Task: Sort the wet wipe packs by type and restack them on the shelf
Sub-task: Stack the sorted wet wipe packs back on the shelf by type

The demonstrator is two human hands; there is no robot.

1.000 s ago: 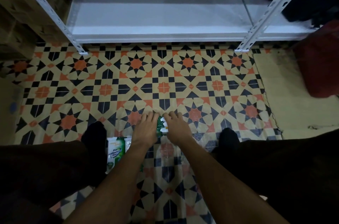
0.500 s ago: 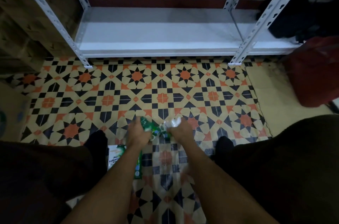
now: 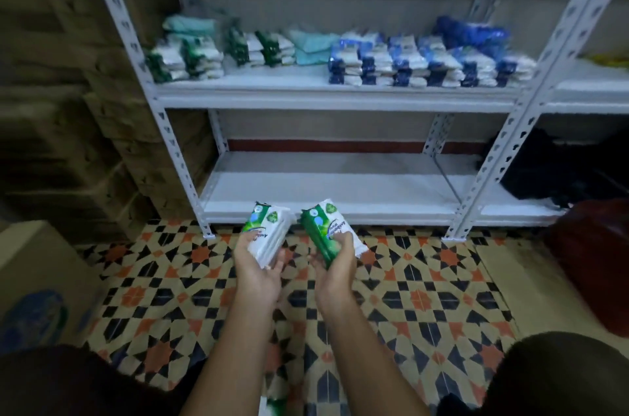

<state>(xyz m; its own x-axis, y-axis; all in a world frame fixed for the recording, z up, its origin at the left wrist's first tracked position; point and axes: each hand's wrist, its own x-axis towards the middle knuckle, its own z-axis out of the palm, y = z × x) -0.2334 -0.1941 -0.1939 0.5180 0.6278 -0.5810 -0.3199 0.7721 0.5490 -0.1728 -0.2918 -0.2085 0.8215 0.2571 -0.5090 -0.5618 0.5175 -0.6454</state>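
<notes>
Two green-and-white wipe packs, one per hand, held up in front of the lower shelf [image 3: 340,192] of a white metal rack [image 3: 531,109].

Head view. The left hand [image 3: 258,266] is palm up, fingers curled under the left pack [image 3: 267,232], thumb on its face; the pack tilts up and away. The right hand [image 3: 335,266] grips the right pack [image 3: 325,232] round its lower end, green side edge turned toward the left hand. The two packs stand near each other, not touching.

Upper shelf [image 3: 333,94]: stacks of green-and-white packs [image 3: 185,58] at the left, pale teal packs [image 3: 311,44] in the middle, blue-and-white packs [image 3: 425,63] at the right. The print is too blurred to read.

Floor: patterned tile [image 3: 425,279] in orange, black and cream. A cardboard box [image 3: 37,279] stands at the left. One more green-and-white pack, probably, shows at the bottom edge [image 3: 275,403] between the forearms. A red object [image 3: 592,262] sits at the right, and dark items [image 3: 558,174] lie on the neighbouring low shelf.
</notes>
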